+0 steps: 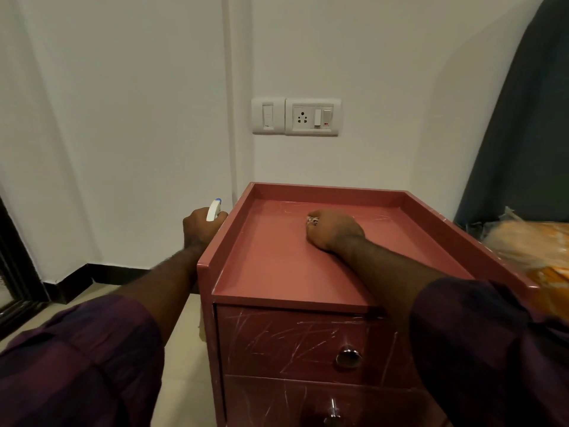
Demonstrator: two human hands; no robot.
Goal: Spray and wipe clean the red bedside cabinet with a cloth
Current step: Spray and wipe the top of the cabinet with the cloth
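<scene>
We reckon wiping: right hand (pixel 334 231) clenches cloth (pixel 312 221) on red cabinet (pixel 277 266); left hand (pixel 200 229) grips spray bottle (pixel 213 210), 9 o'clock. Next: sweep toward 6 o'clock.

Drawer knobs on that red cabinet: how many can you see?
2. The upper knob sits on the upper drawer; the lower knob sits on the lower drawer, near the picture's bottom edge. More may lie below the frame.
</scene>
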